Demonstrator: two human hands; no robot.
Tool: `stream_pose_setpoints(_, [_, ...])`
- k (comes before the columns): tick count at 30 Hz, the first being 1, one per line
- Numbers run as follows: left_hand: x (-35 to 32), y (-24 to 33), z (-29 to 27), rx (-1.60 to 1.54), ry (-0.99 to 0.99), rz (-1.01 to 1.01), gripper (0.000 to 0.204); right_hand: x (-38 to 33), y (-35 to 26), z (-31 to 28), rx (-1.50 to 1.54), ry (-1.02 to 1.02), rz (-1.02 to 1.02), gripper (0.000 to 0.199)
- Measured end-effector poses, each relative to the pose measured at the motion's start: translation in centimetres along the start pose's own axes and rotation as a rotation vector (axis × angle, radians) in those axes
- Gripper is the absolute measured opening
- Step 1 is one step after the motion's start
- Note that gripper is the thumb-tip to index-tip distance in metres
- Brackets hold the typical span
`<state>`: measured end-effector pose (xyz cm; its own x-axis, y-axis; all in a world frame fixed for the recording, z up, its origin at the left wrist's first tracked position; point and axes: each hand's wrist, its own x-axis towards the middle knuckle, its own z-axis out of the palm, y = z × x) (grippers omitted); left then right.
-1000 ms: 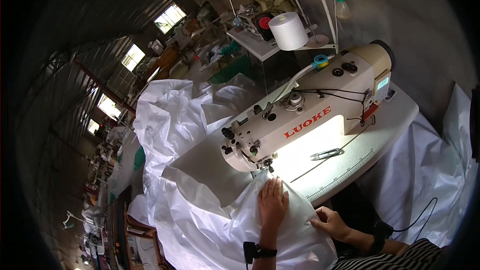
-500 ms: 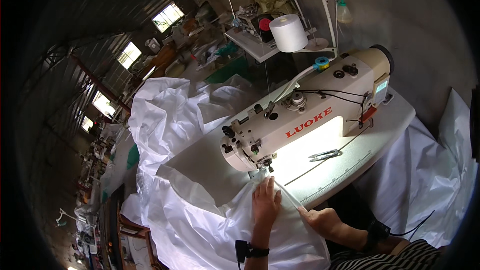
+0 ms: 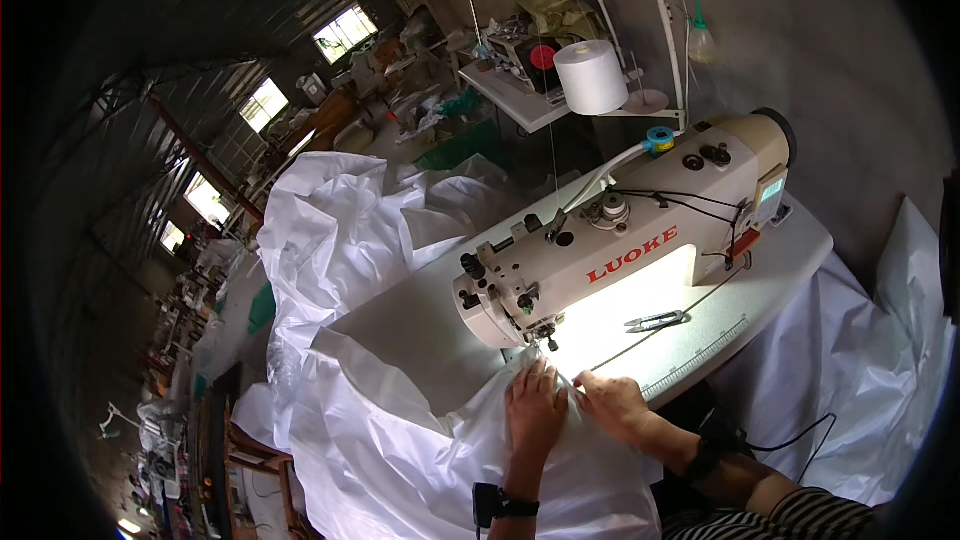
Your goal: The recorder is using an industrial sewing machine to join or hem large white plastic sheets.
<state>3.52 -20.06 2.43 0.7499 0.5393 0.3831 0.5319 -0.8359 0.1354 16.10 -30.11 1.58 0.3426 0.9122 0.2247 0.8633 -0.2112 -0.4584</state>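
Observation:
A large sheet of shiny white fabric [image 3: 400, 450] runs up to the presser foot [image 3: 543, 333] of a sewing machine [image 3: 640, 240]. My left hand [image 3: 536, 408] lies on the fabric just in front of the foot, fingers stretched toward it and pressing the cloth flat. To its right, my right hand [image 3: 612, 406] is closed in a pinch on the fabric's edge, near the front of the lit machine bed. The fingertips of the right hand are partly lost against the white cloth. Whether the needle is in the cloth cannot be made out.
Thread snips [image 3: 657, 321] lie on the machine bed beneath the arm. A white thread cone [image 3: 591, 78] stands behind the machine. More white fabric is heaped at the left [image 3: 330, 210] and hangs at the right [image 3: 850, 360]. A wooden stool [image 3: 262, 460] is at the lower left.
My right hand has moved up along the fabric's edge, closer to the presser foot and my left hand. The left hand stays flat on the cloth. The view has shifted slightly.

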Motion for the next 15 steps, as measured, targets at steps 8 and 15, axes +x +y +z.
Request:
stream_pose_setpoints(8, [-0.1,-2.3,0.1,-0.199,-0.06,-0.014,0.043,-1.0,-1.8,0.5,-0.308,-0.032,-0.184,0.037])
stream_pose_setpoints(15, [0.5,-3.8,-0.7,-0.202,-0.125,0.095,0.041,-1.5,-3.0,2.2,-0.555,-0.074,-0.223,0.047])
